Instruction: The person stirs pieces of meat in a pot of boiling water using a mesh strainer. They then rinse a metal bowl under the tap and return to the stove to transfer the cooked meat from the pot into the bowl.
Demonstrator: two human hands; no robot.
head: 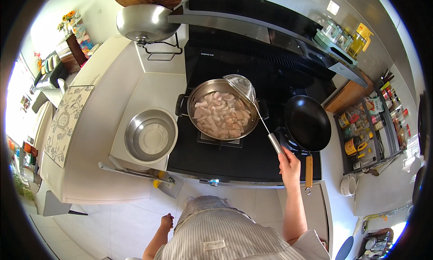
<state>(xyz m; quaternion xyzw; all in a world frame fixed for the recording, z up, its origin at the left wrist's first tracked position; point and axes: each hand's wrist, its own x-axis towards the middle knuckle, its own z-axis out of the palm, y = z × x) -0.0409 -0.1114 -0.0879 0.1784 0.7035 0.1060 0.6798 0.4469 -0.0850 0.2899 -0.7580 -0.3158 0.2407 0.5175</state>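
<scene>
My right hand [290, 167] grips the metal handle of a wire-mesh skimmer [241, 86]. Its basket is at the back right rim of a two-handled steel pot [221, 84] and tilts away from the contents. Pale pieces of raw-looking meat [221, 116] lie in cloudy liquid inside that pot, which stands on the left burner of a black glass gas hob [209, 161]. Low beside my apron [230, 226] hangs my left hand [166, 222], fingers curled, with nothing visible in it.
A steel basin [151, 134] sits on the counter left of the hob. On the right burner rests a black frying pan [308, 123], its wooden handle [309, 172] jutting past the front edge. Racks of bottles [360, 131] stand farther right. A range hood [236, 24] overhangs the back.
</scene>
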